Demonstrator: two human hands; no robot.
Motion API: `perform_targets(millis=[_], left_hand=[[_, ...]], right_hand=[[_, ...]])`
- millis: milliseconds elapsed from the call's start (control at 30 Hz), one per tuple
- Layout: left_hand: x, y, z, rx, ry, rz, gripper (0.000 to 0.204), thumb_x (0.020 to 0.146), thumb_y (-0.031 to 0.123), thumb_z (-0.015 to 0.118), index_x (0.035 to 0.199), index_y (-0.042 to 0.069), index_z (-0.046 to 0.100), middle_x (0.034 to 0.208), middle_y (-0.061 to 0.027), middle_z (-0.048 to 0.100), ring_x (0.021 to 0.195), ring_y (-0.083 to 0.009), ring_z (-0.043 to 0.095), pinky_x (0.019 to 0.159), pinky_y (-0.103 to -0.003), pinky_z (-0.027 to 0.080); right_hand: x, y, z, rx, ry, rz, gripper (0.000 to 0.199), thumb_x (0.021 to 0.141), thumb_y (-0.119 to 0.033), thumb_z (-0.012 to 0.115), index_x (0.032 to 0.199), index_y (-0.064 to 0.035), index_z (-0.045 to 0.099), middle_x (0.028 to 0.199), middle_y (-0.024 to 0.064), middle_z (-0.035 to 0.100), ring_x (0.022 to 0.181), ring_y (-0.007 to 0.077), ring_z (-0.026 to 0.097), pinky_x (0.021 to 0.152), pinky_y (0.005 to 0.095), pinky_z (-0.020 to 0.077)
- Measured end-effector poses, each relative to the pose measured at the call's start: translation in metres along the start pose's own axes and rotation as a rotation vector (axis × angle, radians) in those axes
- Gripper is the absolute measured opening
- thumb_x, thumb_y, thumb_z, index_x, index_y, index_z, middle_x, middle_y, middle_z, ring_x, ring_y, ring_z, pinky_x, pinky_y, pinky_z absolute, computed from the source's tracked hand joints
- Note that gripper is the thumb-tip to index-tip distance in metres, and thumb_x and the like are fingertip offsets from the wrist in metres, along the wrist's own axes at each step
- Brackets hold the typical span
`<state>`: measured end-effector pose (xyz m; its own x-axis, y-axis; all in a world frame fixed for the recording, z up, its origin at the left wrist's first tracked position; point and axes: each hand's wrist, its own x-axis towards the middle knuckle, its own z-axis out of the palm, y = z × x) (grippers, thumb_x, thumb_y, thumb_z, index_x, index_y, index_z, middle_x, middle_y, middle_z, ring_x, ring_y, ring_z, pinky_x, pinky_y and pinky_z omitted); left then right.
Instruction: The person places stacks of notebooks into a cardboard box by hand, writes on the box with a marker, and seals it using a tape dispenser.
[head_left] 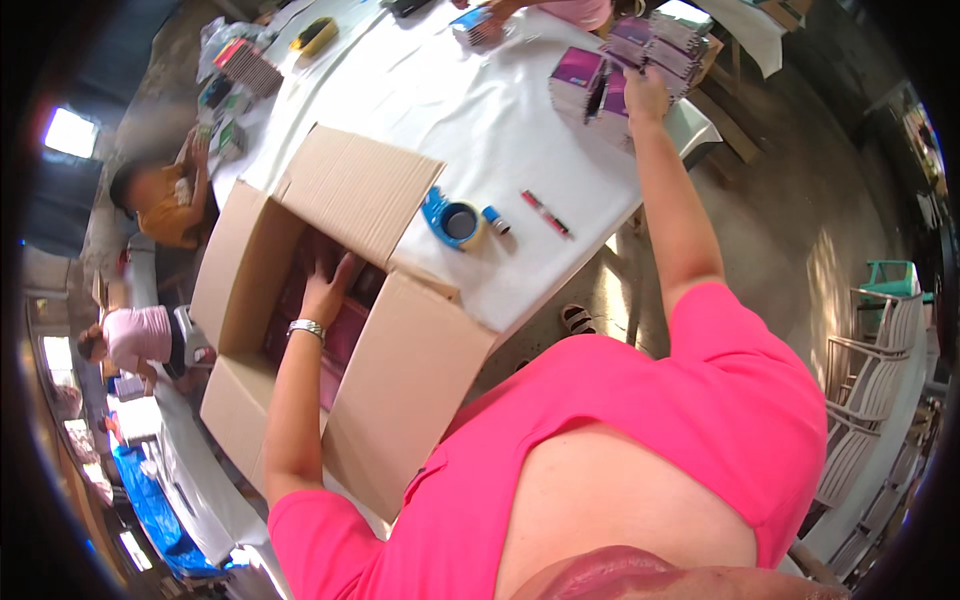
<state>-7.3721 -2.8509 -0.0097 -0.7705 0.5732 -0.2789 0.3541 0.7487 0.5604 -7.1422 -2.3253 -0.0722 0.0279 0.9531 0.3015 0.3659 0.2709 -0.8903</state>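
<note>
Purple packs (578,68), a whole bunch of them, sit in stacks at the far right corner of the tabletop (510,110), right around the fingers of the right hand (648,92). So that's the nearer hand by a mile: its arm is stretched well forward and the packs are right at its fingertips, some spreading off to its left and more beyond it. The bunch seems to run more side to side than front to back, though with the fisheye bend and some blur it's hard to call a long axis for any single pack. Can't really tell if the right hand has a grip on one or is just touching.

The left hand (328,285) is way off to the left and closer to the body, down inside the open carton (410,375), fingers apart and thumb out, nothing obviously in its grasp. So the packs lie forward and to the right of it, with a good stretch of white cloth between.

Container-wise: the carton's flaps are folded outward, and there's reddish-purple stuff (345,335) inside, half in shadow and partly covered by the forearm, so no clue how many layers. Between carton and packs there's a blue tape dispenser (437,213) and a red-and-black pen (545,213).
</note>
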Motion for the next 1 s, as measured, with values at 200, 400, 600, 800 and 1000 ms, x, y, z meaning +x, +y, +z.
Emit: perform_targets(millis=[200, 400, 600, 800, 1000], left_hand=[[-0.023, -0.042, -0.001, -0.437, -0.153, -0.075, 0.064, 0.067, 0.001, 0.054, 0.128, 0.013, 0.034, 0.118, -0.0148, 0.049, 0.103, -0.0276, 0.053, 0.085, -0.037, 0.048], [-0.017, -0.055, 0.004, -0.362, 0.016, 0.009, 0.055, 0.063, -0.001, 0.053, 0.115, 0.012, 0.037, 0.100, -0.0059, 0.044, 0.087, -0.0167, 0.050, 0.070, -0.029, 0.049], [-0.038, -0.040, -0.021, -0.404, 0.121, 0.149, 0.038, 0.067, 0.002, 0.055, 0.104, 0.007, 0.050, 0.095, -0.0073, 0.052, 0.089, -0.0173, 0.054, 0.077, -0.028, 0.047], [-0.044, 0.006, 0.004, 1.095, 0.300, 0.636, 0.038, 0.078, 0.041, 0.059, 0.075, 0.005, 0.068, 0.100, -0.0155, 0.059, 0.095, -0.0314, 0.052, 0.081, -0.043, 0.043], [-0.031, -0.038, 0.022, 0.830, 0.049, 0.598, 0.022, 0.072, 0.031, 0.058, 0.066, 0.011, 0.065, 0.077, -0.0106, 0.063, 0.079, -0.0307, 0.057, 0.074, -0.043, 0.044]], right_hand=[[0.010, 0.101, 0.029, -0.001, -0.401, 0.520, 0.080, 0.069, -0.059, 0.068, 0.111, 0.0074, 0.054, 0.111, 0.0227, 0.061, 0.104, 0.0340, 0.059, 0.091, 0.0388, 0.0438], [0.006, 0.098, 0.024, -0.155, -0.320, 0.453, 0.067, 0.070, -0.053, 0.071, 0.103, 0.0044, 0.060, 0.105, 0.0199, 0.063, 0.097, 0.0310, 0.061, 0.083, 0.0374, 0.0467], [0.012, 0.091, 0.015, -0.093, -0.334, 0.473, 0.074, 0.068, -0.055, 0.072, 0.108, 0.0054, 0.057, 0.107, 0.0221, 0.061, 0.101, 0.0330, 0.059, 0.086, 0.0375, 0.0457], [0.020, 0.086, 0.008, -0.077, -0.299, 0.480, 0.074, 0.066, -0.049, 0.077, 0.110, 0.0065, 0.055, 0.107, 0.0205, 0.060, 0.097, 0.0299, 0.060, 0.082, 0.0368, 0.0468], [-0.006, 0.057, -0.021, 0.216, -0.308, 0.715, 0.076, 0.065, -0.051, 0.077, 0.111, 0.0053, 0.056, 0.103, 0.0165, 0.062, 0.092, 0.0266, 0.060, 0.075, 0.0398, 0.0471]])
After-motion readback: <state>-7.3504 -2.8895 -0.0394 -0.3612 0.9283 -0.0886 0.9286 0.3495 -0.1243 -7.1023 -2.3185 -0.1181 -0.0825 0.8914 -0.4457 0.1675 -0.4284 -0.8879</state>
